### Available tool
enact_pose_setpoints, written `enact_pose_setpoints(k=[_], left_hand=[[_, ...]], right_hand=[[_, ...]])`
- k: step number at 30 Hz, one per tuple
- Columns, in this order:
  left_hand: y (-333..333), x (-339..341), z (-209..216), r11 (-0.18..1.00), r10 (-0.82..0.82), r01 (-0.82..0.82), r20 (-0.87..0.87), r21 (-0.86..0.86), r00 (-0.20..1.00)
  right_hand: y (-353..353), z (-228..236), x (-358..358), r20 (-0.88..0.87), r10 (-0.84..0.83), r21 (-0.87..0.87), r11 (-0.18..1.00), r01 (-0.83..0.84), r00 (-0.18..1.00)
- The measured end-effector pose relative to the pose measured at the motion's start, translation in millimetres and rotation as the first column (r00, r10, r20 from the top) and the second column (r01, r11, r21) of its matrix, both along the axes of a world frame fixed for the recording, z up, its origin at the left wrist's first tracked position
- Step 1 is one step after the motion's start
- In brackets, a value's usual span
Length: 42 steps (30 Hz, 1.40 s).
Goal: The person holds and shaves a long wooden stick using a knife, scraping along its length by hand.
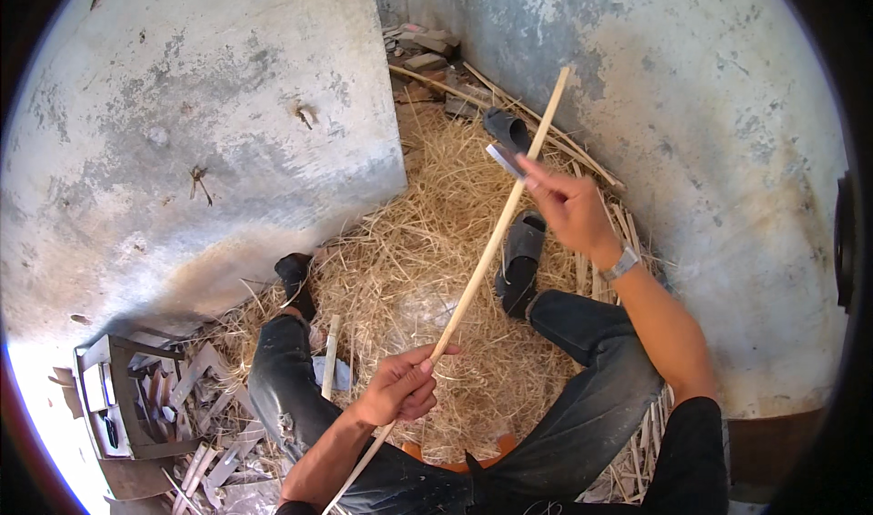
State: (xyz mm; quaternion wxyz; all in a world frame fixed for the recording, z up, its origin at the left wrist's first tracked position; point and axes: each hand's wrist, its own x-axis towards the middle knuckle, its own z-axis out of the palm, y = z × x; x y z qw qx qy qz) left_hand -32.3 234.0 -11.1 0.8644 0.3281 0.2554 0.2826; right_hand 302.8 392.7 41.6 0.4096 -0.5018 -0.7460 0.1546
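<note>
A long, pale bamboo strip slants from my lap up to the far right. My left hand is closed around its lower part, with the strip's end running on past my forearm. Farther up, my right hand grips a knife, its short metal blade pointing to the left and lying against or just over the strip. The fingers hide the knife's handle. Some blur softens the right fingertips.
Dry shavings cover the floor between my legs. Dark slippers lie near the right wall. A wooden stool-like frame and scrap pieces sit at lower left. A plastered wall block rises at far left; bricks fill the far corner.
</note>
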Motion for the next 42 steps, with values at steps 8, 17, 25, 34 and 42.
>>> enact_pose_setpoints(k=[8, 17, 25, 34, 42], left_hand=[[11, 1, 2, 0.992, 0.124, -0.123, 0.011, -0.022, 0.992], [6, -11, 4, 0.985, 0.129, -0.109, 0.148, -0.137, 0.980], [7, -16, 3, 0.979, 0.144, -0.126, 0.108, -0.159, 0.984], [8, -13, 0, 0.973, 0.158, -0.131, 0.133, -0.190, 0.978], [9, -19, -10, 0.941, 0.121, 0.033, 0.425, -0.337, 0.897]], right_hand=[[-61, -42, -82, -0.135, 0.427, 0.001, 0.903, -0.431, 0.894], [-34, 15, -82, -0.080, 0.112, -0.011, 0.994, -0.113, 0.991], [-71, -4, -105, -0.061, 0.377, -0.066, 0.923, -0.380, 0.924], [-95, -9, -118, -0.051, 0.551, -0.178, 0.815, -0.551, 0.833], [-69, 35, -91, -0.493, 0.252, -0.287, 0.857, -0.428, 0.833]])
